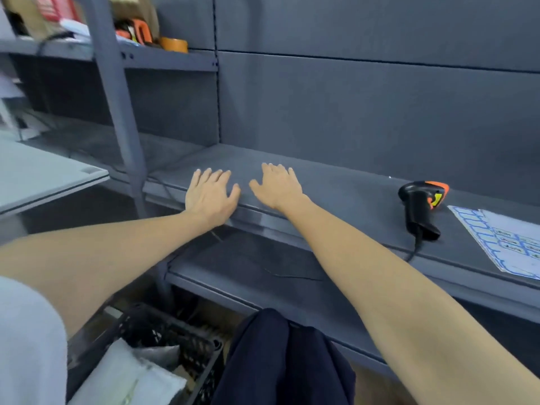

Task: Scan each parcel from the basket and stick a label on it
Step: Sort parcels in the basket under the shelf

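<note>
Head view: your left hand (211, 192) and right hand (277, 185) lie flat, empty, on the shelf (350, 194).
Parcels (131, 372) in the lower-left basket (187, 343) look like soft, light poly mailers; pinch an edge.

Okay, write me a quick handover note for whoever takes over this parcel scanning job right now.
Hands: left hand and right hand both lie flat and open on the grey shelf, holding nothing.
Things: scanner stands on the shelf to the right; label sheet lies beyond it at the right edge. Parcels sit in the black basket on the floor, lower left.
Done: no parcel on the shelf; nothing visibly labelled.
Left: take a parcel, scan it, label it, repeat.
</note>
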Demonstrator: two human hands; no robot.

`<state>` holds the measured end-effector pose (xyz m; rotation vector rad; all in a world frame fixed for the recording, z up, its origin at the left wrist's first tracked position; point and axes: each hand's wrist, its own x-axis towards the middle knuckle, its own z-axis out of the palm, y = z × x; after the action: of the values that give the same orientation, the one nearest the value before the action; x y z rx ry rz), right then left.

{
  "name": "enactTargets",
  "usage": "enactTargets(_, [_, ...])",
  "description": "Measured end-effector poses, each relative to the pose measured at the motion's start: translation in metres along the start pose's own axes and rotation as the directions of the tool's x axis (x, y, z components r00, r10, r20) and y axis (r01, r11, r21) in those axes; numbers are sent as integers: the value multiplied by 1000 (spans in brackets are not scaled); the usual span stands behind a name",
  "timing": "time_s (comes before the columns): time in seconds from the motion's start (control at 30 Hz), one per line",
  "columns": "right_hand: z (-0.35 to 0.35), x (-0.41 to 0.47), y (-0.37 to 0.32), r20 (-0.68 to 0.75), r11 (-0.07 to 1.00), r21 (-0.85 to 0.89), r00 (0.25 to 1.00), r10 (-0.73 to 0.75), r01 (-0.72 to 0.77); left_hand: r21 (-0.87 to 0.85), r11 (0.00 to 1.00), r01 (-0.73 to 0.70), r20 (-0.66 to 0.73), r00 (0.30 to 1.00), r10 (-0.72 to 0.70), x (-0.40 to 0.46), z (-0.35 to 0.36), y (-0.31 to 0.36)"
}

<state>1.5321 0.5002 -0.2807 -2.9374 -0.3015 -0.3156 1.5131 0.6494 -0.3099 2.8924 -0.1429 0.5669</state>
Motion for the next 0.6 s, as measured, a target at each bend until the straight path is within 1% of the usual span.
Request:
enactTargets(0.1, [13,1,-46,-14,991,60,993,-121,122,13,994,110,-9,994,-110,-28,3,-48])
enactTargets(0.2, [34,-1,-95,-22,964,101,969,-246,247,27,977,213,-40,977,-211,-59,8,-90])
enactTargets(0.33, [74,-13,-151,-62,895,155,909,-413,417,52,939,339,5,941,-340,-100,27,-137])
enactTargets(0.4, [98,-20,-172,-58,861,157,875,-481,484,53,918,393,26,919,-395,-119,44,-160])
enactTargets(0.47, [125,-27,-188,-13,848,158,860,-510,505,55,897,438,58,896,-441,-138,62,-179])
enactTargets(0.6, [187,-46,-203,150,856,203,849,-507,475,61,859,509,144,847,-512,-177,103,-206])
